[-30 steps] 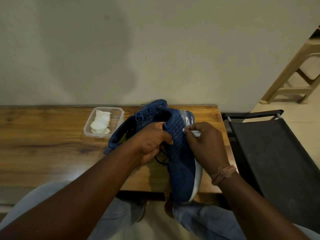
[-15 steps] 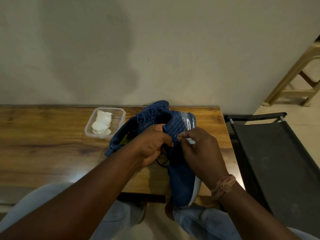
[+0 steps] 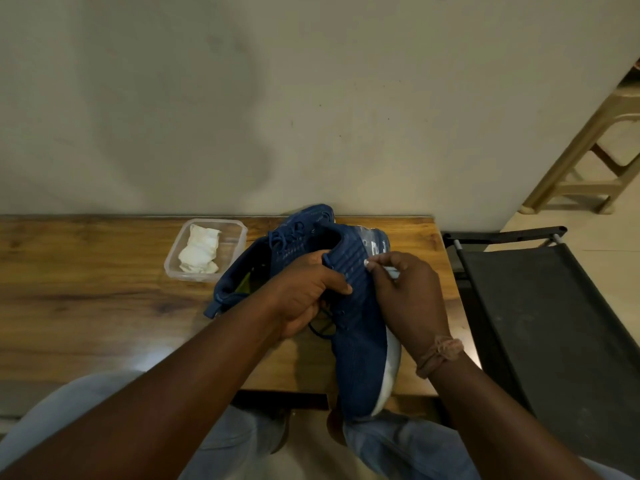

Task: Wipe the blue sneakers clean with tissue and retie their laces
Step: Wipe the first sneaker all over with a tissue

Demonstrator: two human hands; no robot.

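Sneakers sit at the right end of your desk [image 3: 86, 306]: you hold one [image 3: 360, 323] tilted on its side over the near edge, toe toward you at 6 o'clock, white sole facing 3 o'clock. The other sneaker [image 3: 277, 251] lies on the desk just behind it, at 11 o'clock from the first, its opening toward you.

Your left hand [image 3: 304, 296] has its grip curled round the held sneaker's collar, thumb lying across the blue upper. A dark lace [image 3: 323, 329] loops out below that hand.

Your right hand [image 3: 405, 292] is at the sneaker's heel side, fingers curled and pinching a small white piece [image 3: 391, 270] against the upper; it looks like tissue, though too little of it shows to be sure.

At 10 o'clock from the sneakers, a clear tub [image 3: 239, 233] on the desk holds a white wad [image 3: 201, 252]. A black chair [image 3: 554, 306] stands at 3 o'clock, beside the desk.
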